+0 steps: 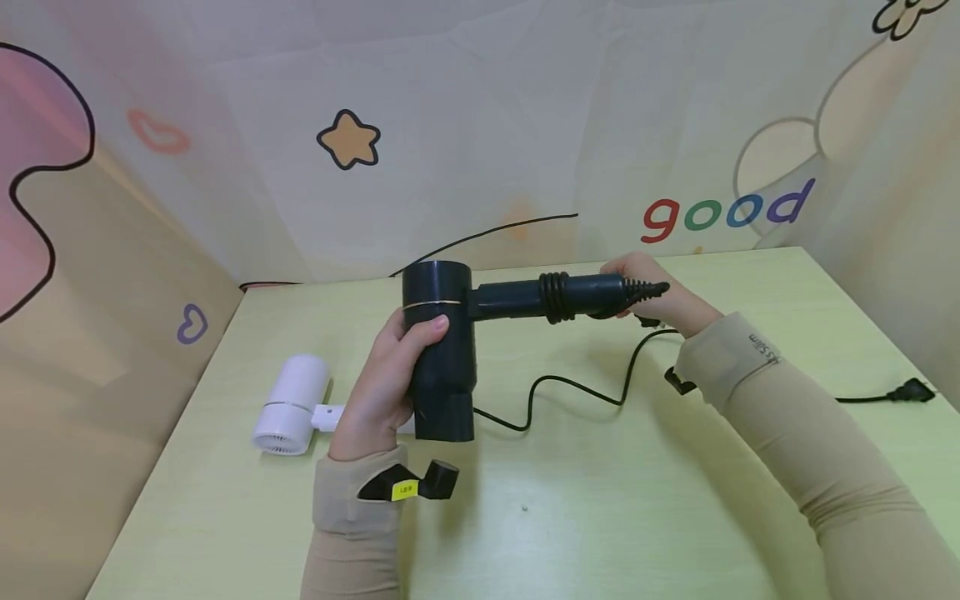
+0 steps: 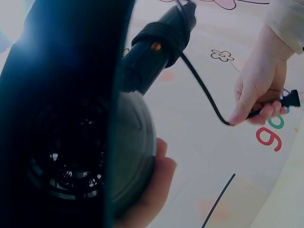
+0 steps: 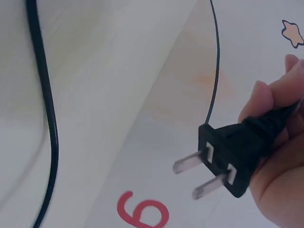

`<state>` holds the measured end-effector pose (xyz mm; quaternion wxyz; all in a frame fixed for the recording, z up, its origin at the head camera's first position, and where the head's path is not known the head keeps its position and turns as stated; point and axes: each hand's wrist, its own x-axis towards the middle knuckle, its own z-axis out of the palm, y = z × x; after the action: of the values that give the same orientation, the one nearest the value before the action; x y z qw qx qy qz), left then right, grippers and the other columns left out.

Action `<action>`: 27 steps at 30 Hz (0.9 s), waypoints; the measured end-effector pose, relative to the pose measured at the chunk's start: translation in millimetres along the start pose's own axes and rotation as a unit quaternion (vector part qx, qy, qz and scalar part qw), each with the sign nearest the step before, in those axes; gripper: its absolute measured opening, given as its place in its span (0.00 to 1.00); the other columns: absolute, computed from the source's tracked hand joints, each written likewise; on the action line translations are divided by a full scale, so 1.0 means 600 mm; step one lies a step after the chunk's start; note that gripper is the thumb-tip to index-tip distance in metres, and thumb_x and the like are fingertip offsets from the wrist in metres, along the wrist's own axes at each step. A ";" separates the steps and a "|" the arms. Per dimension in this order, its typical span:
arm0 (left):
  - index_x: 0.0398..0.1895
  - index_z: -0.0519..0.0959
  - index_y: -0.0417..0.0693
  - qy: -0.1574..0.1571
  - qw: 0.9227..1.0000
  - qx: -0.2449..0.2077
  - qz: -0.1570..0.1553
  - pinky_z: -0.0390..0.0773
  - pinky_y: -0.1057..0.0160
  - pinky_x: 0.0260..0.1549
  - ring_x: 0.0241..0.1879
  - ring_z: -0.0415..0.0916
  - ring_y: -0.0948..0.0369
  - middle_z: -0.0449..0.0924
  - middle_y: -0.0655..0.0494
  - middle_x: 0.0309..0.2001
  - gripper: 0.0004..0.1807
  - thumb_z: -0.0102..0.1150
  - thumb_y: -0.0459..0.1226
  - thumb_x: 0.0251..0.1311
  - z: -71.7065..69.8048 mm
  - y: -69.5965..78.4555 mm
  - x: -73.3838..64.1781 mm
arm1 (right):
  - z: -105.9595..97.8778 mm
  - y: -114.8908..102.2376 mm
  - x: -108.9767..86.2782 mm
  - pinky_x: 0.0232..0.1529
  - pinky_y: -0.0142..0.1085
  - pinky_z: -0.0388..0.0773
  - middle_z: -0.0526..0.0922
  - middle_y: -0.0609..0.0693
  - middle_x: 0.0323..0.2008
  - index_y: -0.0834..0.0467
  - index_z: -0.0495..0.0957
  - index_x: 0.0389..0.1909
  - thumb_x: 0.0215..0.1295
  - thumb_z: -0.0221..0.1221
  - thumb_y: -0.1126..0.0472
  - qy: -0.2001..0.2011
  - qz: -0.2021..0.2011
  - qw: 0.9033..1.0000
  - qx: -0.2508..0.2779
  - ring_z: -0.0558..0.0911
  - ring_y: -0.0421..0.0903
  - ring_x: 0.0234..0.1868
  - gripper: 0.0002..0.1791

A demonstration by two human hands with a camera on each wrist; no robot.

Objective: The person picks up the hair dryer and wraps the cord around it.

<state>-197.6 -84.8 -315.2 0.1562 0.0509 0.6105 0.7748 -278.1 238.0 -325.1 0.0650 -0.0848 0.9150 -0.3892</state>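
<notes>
Through the head camera I see the left hand (image 1: 378, 379) clasping a glossy navy-black hair dryer (image 1: 444, 358) by its cylindrical barrel, thumb laid across the front and fingers wrapped behind. The dryer is raised over a pale yellow-green desk (image 1: 562, 517), barrel upright, with its straight handle (image 1: 510, 300) pointing to the right. A thin gold ring (image 1: 432, 302) circles the barrel near the top, and several turns of black cord (image 1: 555, 297) are wound about the handle. My left wrist view looks into the barrel, where a round grille shows dimly.

The right hand (image 1: 652, 279) is beyond the handle's far end, its grip clenched on the neck of a black two-pin plug (image 3: 237, 152). On the right wrist view I make out two flat metal prongs (image 3: 190, 162) pointing away from the fingers. In the left wrist view, a slack length of cord runs from the wound turns to this hand.

On the desk, to the left, lies a white cylindrical hair dryer (image 1: 292, 404), its handle passing behind the left hand. A thin black cable (image 1: 570, 379) snakes over the desk toward the right arm, and a second black plug (image 1: 911, 390) lies near the right edge. Behind, a pale printed backdrop (image 1: 487, 100) carries an orange star (image 1: 348, 139) and multicoloured "good" lettering (image 1: 727, 213).
</notes>
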 end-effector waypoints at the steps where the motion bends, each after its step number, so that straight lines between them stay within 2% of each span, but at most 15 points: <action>1: 0.62 0.58 0.52 -0.007 1.000 0.005 0.000 0.81 0.56 0.35 0.36 0.78 0.57 0.73 0.51 0.44 0.27 0.52 0.42 0.62 0.000 0.000 0.000 | -0.005 -0.001 0.000 0.26 0.35 0.71 0.74 0.47 0.17 0.64 0.79 0.24 0.65 0.58 0.56 -0.001 -0.008 1.000 -0.013 0.73 0.45 0.23 0.16; 4: 0.62 0.57 0.50 -0.026 0.999 0.019 -0.001 0.80 0.57 0.35 0.36 0.78 0.57 0.73 0.50 0.44 0.27 0.52 0.40 0.61 -0.001 0.001 0.001 | -0.020 -0.003 0.001 0.25 0.36 0.68 0.70 0.47 0.13 0.60 0.77 0.17 0.63 0.57 0.43 0.006 -0.011 0.999 -0.047 0.71 0.46 0.22 0.26; 7: 0.61 0.57 0.49 -0.042 0.999 0.029 -0.002 0.80 0.59 0.35 0.34 0.78 0.58 0.72 0.51 0.43 0.27 0.52 0.38 0.61 0.000 0.000 0.001 | -0.032 -0.007 0.003 0.23 0.37 0.69 0.69 0.49 0.12 0.59 0.76 0.17 0.60 0.58 0.38 0.008 -0.009 0.998 -0.068 0.69 0.47 0.19 0.28; 12: 0.62 0.56 0.50 -0.056 0.997 0.051 -0.005 0.80 0.58 0.34 0.34 0.78 0.57 0.72 0.51 0.43 0.29 0.53 0.38 0.59 0.000 -0.003 0.003 | -0.047 -0.022 0.008 0.20 0.36 0.67 0.67 0.48 0.12 0.59 0.76 0.18 0.58 0.59 0.38 0.012 -0.018 0.995 -0.097 0.67 0.45 0.16 0.27; 18: 0.65 0.55 0.56 -0.064 0.992 0.101 -0.034 0.80 0.54 0.34 0.36 0.79 0.54 0.72 0.45 0.46 0.33 0.58 0.41 0.58 0.000 -0.009 0.008 | -0.056 -0.045 0.010 0.17 0.33 0.58 0.62 0.44 0.10 0.58 0.74 0.14 0.58 0.61 0.40 0.015 -0.036 0.989 -0.142 0.60 0.42 0.14 0.26; 23: 0.65 0.55 0.60 -0.060 0.987 0.139 -0.048 0.81 0.53 0.35 0.36 0.80 0.52 0.73 0.44 0.47 0.35 0.61 0.45 0.57 0.000 -0.015 0.013 | -0.060 -0.063 0.010 0.18 0.32 0.52 0.55 0.43 0.10 0.57 0.67 0.11 0.58 0.61 0.40 0.023 -0.049 0.984 -0.170 0.54 0.40 0.14 0.28; 27: 0.66 0.54 0.60 -0.054 0.985 0.156 -0.055 0.81 0.53 0.35 0.35 0.81 0.52 0.73 0.44 0.48 0.37 0.62 0.47 0.56 0.000 -0.022 0.019 | -0.062 -0.079 0.010 0.19 0.33 0.52 0.54 0.43 0.11 0.56 0.67 0.12 0.57 0.60 0.37 0.044 -0.057 0.979 -0.190 0.54 0.40 0.16 0.30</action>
<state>-205.9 -78.8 -329.2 0.2214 0.0832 0.7163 0.6565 -285.6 230.5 -265.4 -0.0152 -0.1298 0.9679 -0.2146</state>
